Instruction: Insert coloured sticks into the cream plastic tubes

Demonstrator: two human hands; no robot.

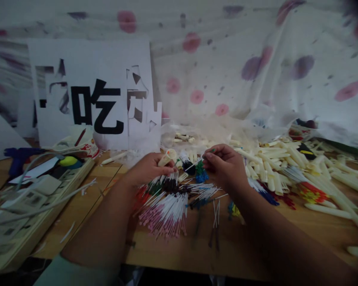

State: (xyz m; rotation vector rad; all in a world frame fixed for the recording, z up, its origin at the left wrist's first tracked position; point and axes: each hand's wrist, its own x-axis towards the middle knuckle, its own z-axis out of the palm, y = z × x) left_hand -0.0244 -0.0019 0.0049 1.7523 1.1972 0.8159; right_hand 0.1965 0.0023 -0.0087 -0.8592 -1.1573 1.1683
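Note:
My left hand (151, 170) is closed around a short cream-coloured tube (167, 156), its round end facing up. My right hand (225, 165) pinches a thin white stick (193, 165) between thumb and fingers. The stick slants down to the left, toward the tube but apart from it. A small green tip shows by the right fingers. Below both hands lies a fanned bundle of white sticks with pink tips (164, 216). Green- and blue-tipped sticks (201, 174) lie between the hands, and dark-tipped ones (170, 183) lie under the left hand.
Cream tubes (274, 163) are heaped at the right, with red- and yellow-tipped sticks (313, 192) among them. At the left are a power strip (47, 210), a cable and a blue glue gun (19, 157). A white board (101, 63) with cut-out characters stands behind, before a dotted plastic sheet (241, 35).

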